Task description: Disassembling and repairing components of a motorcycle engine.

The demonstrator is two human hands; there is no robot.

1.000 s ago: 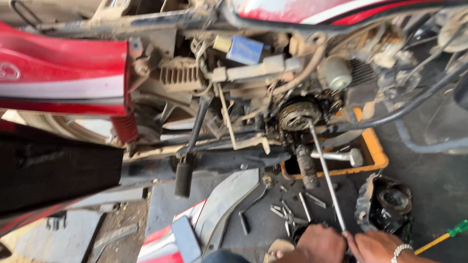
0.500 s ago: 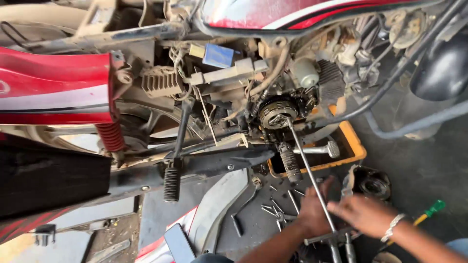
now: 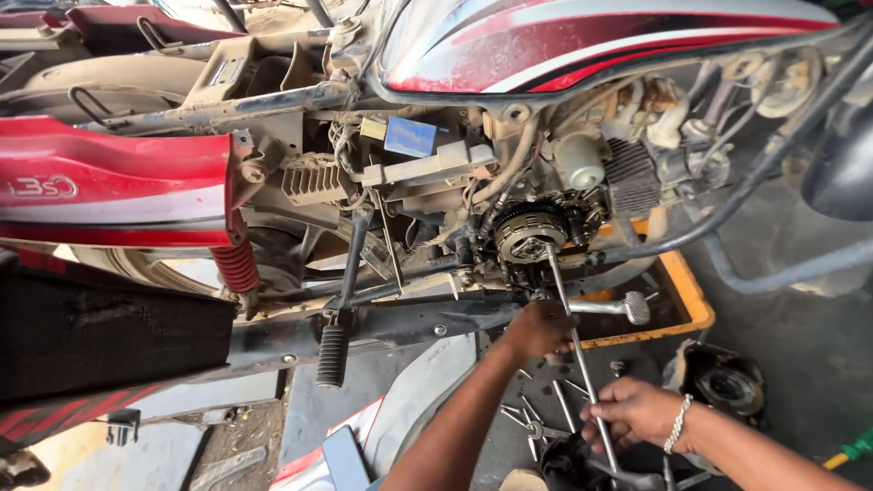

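A motorcycle stands with its engine side cover off, so the round clutch assembly [image 3: 529, 238] is bare. A long metal T-handle wrench [image 3: 582, 364] runs from the clutch down toward me. My left hand [image 3: 539, 328] is closed around the upper part of the shaft, just under the engine. My right hand [image 3: 637, 414], with a bracelet on its wrist, grips the shaft lower down near the handle. The handle end is partly hidden at the frame's bottom edge.
An orange tray [image 3: 693, 305] lies under the engine, with a metal pedal lever [image 3: 627, 309] over it. The removed engine cover [image 3: 720, 384] sits on the floor at right. Loose tools [image 3: 536, 420] lie below, a footpeg [image 3: 332, 355] hangs left, and a green-handled screwdriver [image 3: 853, 449] lies far right.
My left hand has climbed up the wrench shaft toward the engine. My right hand has stayed on the lower shaft. The view has shifted closer.
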